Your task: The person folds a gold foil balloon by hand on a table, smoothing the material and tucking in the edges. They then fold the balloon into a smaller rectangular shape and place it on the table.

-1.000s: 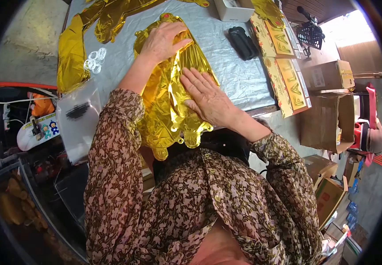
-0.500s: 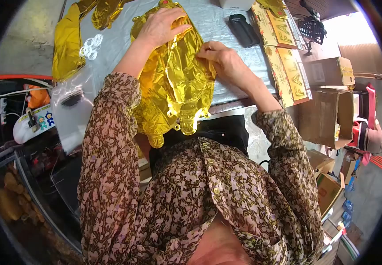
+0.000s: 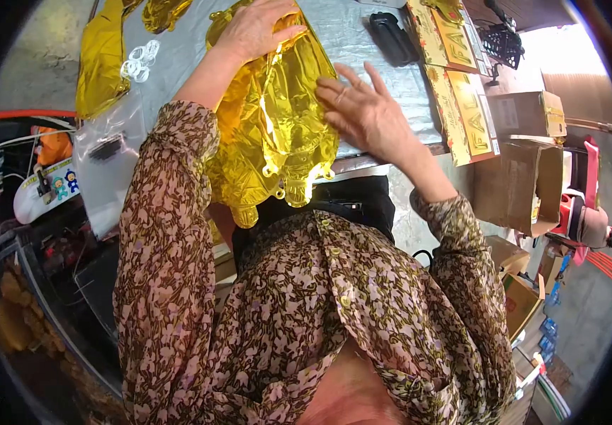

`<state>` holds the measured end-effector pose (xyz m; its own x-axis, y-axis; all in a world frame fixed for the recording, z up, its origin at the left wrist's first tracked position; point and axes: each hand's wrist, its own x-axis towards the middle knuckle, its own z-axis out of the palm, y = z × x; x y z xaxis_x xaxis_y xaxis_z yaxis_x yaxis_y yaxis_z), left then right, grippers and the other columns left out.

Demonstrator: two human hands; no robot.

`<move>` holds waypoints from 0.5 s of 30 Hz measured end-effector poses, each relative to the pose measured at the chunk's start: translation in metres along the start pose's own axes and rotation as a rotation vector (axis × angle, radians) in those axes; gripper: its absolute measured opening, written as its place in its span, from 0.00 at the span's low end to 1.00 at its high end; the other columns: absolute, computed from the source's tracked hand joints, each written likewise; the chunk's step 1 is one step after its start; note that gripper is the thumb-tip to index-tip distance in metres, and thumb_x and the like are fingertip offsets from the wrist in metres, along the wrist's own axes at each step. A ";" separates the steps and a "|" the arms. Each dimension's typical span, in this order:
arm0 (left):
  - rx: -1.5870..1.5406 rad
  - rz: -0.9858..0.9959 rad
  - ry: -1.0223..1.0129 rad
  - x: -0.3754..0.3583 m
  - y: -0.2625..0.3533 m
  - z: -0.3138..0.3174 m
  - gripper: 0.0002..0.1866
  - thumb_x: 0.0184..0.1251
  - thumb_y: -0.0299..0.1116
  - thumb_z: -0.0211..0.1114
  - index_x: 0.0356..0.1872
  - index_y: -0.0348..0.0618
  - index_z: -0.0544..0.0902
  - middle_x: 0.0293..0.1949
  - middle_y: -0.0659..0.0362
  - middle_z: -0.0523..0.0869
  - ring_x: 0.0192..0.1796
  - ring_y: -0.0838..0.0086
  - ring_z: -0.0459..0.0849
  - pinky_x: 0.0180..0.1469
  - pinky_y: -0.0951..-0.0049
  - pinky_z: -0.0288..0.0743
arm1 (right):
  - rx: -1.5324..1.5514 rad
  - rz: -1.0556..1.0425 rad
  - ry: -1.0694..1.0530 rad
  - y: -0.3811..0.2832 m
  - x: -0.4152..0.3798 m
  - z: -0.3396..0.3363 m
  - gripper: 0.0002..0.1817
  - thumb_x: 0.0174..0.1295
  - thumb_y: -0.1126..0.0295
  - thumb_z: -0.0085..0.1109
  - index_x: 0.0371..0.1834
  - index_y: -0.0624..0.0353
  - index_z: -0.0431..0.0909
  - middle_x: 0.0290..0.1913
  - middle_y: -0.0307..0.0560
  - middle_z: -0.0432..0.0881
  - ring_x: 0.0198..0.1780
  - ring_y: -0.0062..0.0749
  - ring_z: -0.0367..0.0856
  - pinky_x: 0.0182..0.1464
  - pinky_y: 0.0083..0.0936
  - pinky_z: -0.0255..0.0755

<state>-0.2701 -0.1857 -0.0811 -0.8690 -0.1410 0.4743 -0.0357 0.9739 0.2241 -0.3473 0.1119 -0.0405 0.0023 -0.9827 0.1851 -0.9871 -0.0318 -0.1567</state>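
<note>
A flattened gold foil balloon (image 3: pixel 288 106) lies over the table's near edge, its small ringed tabs hanging at my waist. My left hand (image 3: pixel 260 32) rests flat on its upper part, thumb stretched to the right across a bright lengthwise crease. Beside the balloon's right edge is my right hand (image 3: pixel 363 106), open with fingers spread, the fingertips right at the foil. Another gold foil piece (image 3: pixel 100 60) lies at the table's left end, and a further one (image 3: pixel 168 13) shows at the top.
White rings (image 3: pixel 139 61) and a clear plastic bag (image 3: pixel 111 163) lie on the left. A black holder (image 3: pixel 392 39) sits at the right, by yellow printed packs (image 3: pixel 465 117) along the table edge. Cardboard boxes (image 3: pixel 508 173) stand beyond. The table (image 3: pixel 352 42) has a grey cover.
My right hand has let go of the balloon's right edge and its fingers have spread. The left hand stays on the foil. The whole view has shifted slightly.
</note>
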 end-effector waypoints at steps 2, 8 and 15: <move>-0.013 0.007 -0.005 -0.001 -0.001 0.001 0.24 0.74 0.52 0.68 0.61 0.49 0.86 0.64 0.56 0.87 0.67 0.56 0.82 0.70 0.57 0.76 | 0.001 0.013 -0.009 -0.014 -0.005 0.005 0.27 0.76 0.57 0.60 0.73 0.56 0.77 0.75 0.45 0.78 0.83 0.40 0.65 0.86 0.51 0.46; -0.052 0.002 -0.048 0.001 -0.001 -0.004 0.26 0.74 0.55 0.67 0.62 0.47 0.86 0.64 0.55 0.87 0.67 0.56 0.82 0.70 0.58 0.76 | 0.064 0.049 -0.028 -0.027 -0.006 0.008 0.31 0.77 0.55 0.58 0.78 0.58 0.71 0.80 0.48 0.70 0.83 0.40 0.63 0.85 0.47 0.49; 0.227 -0.068 -0.266 0.013 0.030 -0.032 0.49 0.58 0.75 0.69 0.68 0.44 0.81 0.71 0.53 0.81 0.73 0.57 0.77 0.75 0.54 0.67 | 0.087 0.032 -0.032 -0.026 -0.006 0.007 0.31 0.76 0.56 0.59 0.77 0.60 0.71 0.80 0.49 0.70 0.82 0.43 0.64 0.85 0.47 0.51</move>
<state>-0.2663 -0.1644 -0.0413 -0.9579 -0.1844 0.2201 -0.1804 0.9828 0.0382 -0.3210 0.1177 -0.0443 -0.0228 -0.9887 0.1480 -0.9692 -0.0144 -0.2460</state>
